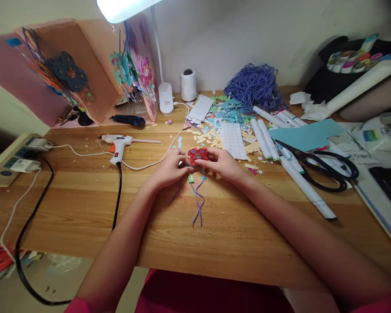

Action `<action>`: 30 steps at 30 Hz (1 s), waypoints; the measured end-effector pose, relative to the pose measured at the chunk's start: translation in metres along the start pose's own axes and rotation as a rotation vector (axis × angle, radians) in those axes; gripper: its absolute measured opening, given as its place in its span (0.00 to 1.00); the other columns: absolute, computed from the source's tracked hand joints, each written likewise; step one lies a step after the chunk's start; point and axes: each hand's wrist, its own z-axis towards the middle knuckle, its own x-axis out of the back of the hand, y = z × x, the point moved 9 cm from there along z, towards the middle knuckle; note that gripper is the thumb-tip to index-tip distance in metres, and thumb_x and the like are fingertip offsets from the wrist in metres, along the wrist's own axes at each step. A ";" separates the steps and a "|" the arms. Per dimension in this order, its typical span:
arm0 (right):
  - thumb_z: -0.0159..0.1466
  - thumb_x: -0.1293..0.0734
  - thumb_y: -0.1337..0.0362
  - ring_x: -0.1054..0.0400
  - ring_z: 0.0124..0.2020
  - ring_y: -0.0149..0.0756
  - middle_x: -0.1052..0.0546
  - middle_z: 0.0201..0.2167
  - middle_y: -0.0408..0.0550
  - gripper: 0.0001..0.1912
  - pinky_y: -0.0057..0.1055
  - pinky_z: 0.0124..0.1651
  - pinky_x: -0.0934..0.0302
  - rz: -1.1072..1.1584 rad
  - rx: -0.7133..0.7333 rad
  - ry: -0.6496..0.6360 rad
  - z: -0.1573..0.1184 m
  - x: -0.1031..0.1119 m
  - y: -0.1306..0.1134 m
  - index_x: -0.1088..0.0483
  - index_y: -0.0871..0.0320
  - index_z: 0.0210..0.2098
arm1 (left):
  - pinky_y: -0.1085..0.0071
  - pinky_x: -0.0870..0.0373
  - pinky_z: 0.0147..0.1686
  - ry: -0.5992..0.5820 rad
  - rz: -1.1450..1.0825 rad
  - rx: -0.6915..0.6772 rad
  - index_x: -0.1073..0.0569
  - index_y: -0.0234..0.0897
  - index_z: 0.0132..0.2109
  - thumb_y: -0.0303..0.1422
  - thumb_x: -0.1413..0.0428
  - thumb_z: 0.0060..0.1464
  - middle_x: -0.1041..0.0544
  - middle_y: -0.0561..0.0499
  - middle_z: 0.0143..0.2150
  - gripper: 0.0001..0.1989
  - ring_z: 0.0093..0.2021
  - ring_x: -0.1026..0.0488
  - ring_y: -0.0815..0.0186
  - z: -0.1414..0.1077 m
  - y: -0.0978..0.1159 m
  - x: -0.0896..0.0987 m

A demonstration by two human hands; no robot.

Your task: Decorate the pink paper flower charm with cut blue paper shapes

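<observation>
Red between both hands, right over the wooden table! Pinching the patterned piece at its left edge with the clamped fingers of the left hand. Clamping its right side in the right hand, with the thumb across the lower front. Trailing two purple cords below, crossed, near a green tag. Lying well left, with a glue gun; well right, with black scissors; beyond, with paper scraps.

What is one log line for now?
left hand: on red ornament | right hand: same ornament | purple cords: hanging below
</observation>
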 end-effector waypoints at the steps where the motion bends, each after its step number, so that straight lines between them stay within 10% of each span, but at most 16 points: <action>1: 0.57 0.31 0.58 0.38 0.21 0.26 0.24 0.32 0.49 0.17 0.24 0.18 0.47 0.001 -0.012 0.001 0.000 0.000 0.001 0.30 0.62 0.42 | 0.61 0.38 0.50 0.002 0.001 0.000 0.25 0.36 0.33 0.32 0.42 0.54 0.29 0.47 0.42 0.04 0.46 0.34 0.60 0.000 0.000 0.000; 30: 0.55 0.31 0.59 0.39 0.21 0.25 0.27 0.28 0.45 0.15 0.23 0.19 0.48 0.036 -0.035 0.001 -0.002 0.000 -0.004 0.31 0.62 0.40 | 0.60 0.36 0.48 -0.028 -0.006 -0.009 0.26 0.36 0.30 0.32 0.40 0.51 0.32 0.46 0.41 0.05 0.45 0.34 0.60 0.001 0.005 0.000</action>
